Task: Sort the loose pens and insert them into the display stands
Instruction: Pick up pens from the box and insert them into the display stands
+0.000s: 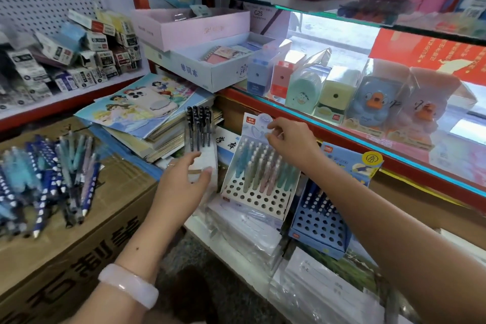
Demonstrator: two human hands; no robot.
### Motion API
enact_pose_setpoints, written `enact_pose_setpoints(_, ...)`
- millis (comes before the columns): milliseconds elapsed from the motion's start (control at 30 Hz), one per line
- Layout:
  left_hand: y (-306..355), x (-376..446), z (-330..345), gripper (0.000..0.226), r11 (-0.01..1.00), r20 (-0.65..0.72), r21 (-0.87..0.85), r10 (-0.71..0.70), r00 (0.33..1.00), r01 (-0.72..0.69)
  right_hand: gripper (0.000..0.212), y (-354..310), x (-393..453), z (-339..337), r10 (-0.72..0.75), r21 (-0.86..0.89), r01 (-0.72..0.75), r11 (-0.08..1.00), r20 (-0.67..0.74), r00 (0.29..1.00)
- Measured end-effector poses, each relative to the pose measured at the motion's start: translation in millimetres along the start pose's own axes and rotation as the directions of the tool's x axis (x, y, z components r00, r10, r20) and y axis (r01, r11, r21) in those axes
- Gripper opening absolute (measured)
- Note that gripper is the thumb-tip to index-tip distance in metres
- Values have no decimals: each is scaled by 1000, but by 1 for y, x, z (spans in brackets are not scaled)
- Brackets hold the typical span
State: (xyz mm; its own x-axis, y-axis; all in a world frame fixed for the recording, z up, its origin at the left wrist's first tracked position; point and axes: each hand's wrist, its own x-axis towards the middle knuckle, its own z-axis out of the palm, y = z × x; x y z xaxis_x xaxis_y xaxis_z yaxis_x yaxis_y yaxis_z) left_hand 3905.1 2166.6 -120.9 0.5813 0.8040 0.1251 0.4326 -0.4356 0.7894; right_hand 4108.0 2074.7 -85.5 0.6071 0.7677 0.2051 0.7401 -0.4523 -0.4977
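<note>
The right hand (292,144) pinches, thumb against forefinger, the top edge of the backing card of a white perforated cardboard pen stand (259,192), whose upper rows carry pastel-barrelled pens (263,168) while its lower holes show open. The left hand (181,184) curls round the lower part of a clear plastic holder of black pens (200,139), thumb on its front, fingers behind; this holder stands just to the left of the white stand, nearly touching its edge. To the right of the white stand, close beside it, sits a blue perforated cardboard stand (319,229) with a few dark blue pens in its back rows. All three rest on plastic-wrapped stacks of white paper (247,229) below a red-edged glass shelf (342,137), which overhangs close above the right hand. Well to the left, a loose heap of blue and pastel pens (47,179) lies on a brown cardboard carton (79,239), whose near half is bare. Between the carton and the paper stacks runs a narrow strip of floor.
</note>
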Motion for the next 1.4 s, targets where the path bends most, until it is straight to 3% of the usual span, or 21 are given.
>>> enact_pose_setpoints(167,-16,10,-84,39,991,-139,126,-18,990,36,30,-94,21,26,-247,6,250,968,179,952)
enact_pose_setpoints(300,-53,1,-153,41,972,-249,162,-128,960,171,33,-164,29,68,-391,63,398,915,382,837)
enact_pose_setpoints(467,-115,-22,-222,38,913,-378,184,-277,883,365,38,-240,26,126,-477,125,483,867,488,731)
enact_pose_setpoints(600,-164,-36,-255,37,854,-434,146,-399,808,500,37,-283,25,174,-516,165,511,843,514,685)
enact_pose_setpoints(900,-235,-4,-258,44,739,-388,4,-619,683,673,40,-312,40,250,-504,160,510,845,555,662)
enact_pose_setpoints(1067,-250,42,-242,81,596,-316,184,-717,621,782,35,-303,57,257,-480,196,449,872,525,703)
enact_pose_setpoints(1167,-265,63,-233,94,519,-311,388,-704,638,762,34,-300,63,258,-480,213,434,875,495,725)
enact_pose_setpoints(1300,-278,82,-232,99,472,-293,462,-718,631,751,34,-296,65,262,-482,205,445,872,523,703)
enact_pose_setpoints(1400,-286,86,-234,88,471,-312,443,-717,624,763,35,-291,69,265,-463,184,438,880,535,706)
